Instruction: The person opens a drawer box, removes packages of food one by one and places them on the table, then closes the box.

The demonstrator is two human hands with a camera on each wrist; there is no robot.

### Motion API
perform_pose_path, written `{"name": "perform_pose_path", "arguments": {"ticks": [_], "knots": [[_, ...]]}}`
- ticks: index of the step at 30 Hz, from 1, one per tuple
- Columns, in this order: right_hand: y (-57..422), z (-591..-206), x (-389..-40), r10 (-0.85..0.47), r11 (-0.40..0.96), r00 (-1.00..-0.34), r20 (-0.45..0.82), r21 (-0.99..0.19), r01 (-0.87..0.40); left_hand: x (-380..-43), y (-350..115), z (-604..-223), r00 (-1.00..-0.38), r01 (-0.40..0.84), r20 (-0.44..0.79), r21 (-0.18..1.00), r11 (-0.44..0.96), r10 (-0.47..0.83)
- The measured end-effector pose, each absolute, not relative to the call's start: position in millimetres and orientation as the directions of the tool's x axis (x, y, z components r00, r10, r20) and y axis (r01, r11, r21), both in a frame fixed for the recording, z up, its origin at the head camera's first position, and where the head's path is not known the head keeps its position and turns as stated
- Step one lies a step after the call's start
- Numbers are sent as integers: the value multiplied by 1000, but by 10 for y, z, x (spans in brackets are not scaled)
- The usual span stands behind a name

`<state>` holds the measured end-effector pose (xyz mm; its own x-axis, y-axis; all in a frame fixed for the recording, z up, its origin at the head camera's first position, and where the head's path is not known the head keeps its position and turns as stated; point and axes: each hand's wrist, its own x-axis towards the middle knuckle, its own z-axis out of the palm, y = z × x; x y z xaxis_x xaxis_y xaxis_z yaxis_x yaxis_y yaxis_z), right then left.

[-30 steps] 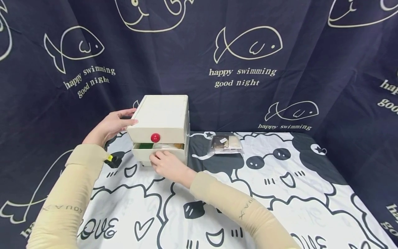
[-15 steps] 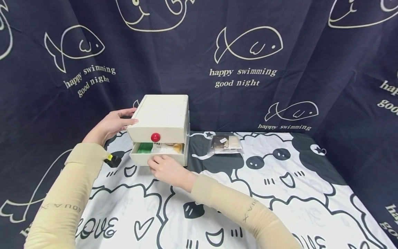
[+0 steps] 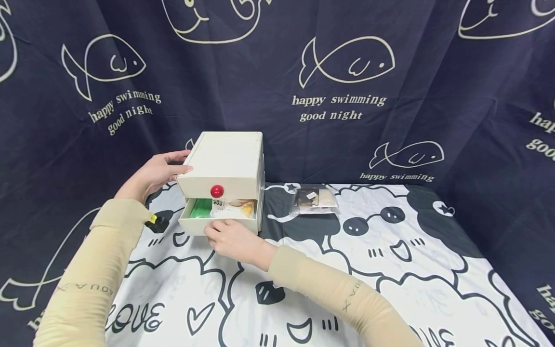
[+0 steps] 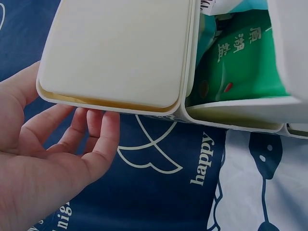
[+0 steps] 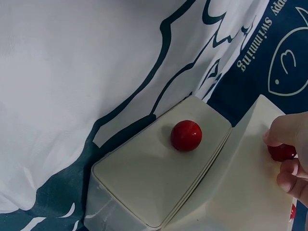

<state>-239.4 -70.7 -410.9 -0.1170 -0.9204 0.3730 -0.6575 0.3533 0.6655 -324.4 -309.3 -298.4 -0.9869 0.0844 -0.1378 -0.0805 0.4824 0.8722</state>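
A white drawer cabinet (image 3: 227, 154) stands on the table, its middle drawer (image 3: 191, 226) pulled partway out. My right hand (image 3: 236, 243) pinches that drawer's red knob (image 5: 282, 152) between thumb and fingers. Inside the drawer lie a green packet (image 4: 248, 60) with pale lettering and a white package (image 3: 236, 208) with a yellow picture. My left hand (image 3: 158, 176) rests against the cabinet's upper left edge, thumb at the top and fingertips on the side. The top drawer (image 3: 236, 187) is closed and carries its own red knob (image 3: 217, 191). Another red knob (image 5: 186, 135) sits on the closed bottom drawer.
To the right of the cabinet lies a clear plastic packet (image 3: 315, 201) with dark and cream contents. A dark blue fish-print curtain (image 3: 277, 72) hangs behind. The table is covered by a black-and-white cartoon cloth (image 3: 303, 289).
The middle drawer has come further out toward me with my right hand, showing more of the green packet and the white package. My left hand has stayed in place.
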Motion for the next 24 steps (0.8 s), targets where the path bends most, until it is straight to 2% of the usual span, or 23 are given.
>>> {"name": "perform_pose_path", "arguments": {"ticks": [17,24], "knots": [[-698,-4058,-2379,-921,333,-95,378,638,-695,-3258,-3111,-2996,-987,-76,-134,872,484,86],[-679,-4020,-2313,-935,312,-104,340,645,-698,-3264,-3103,-2990,-986,-76,-136,876,476,94]]}}
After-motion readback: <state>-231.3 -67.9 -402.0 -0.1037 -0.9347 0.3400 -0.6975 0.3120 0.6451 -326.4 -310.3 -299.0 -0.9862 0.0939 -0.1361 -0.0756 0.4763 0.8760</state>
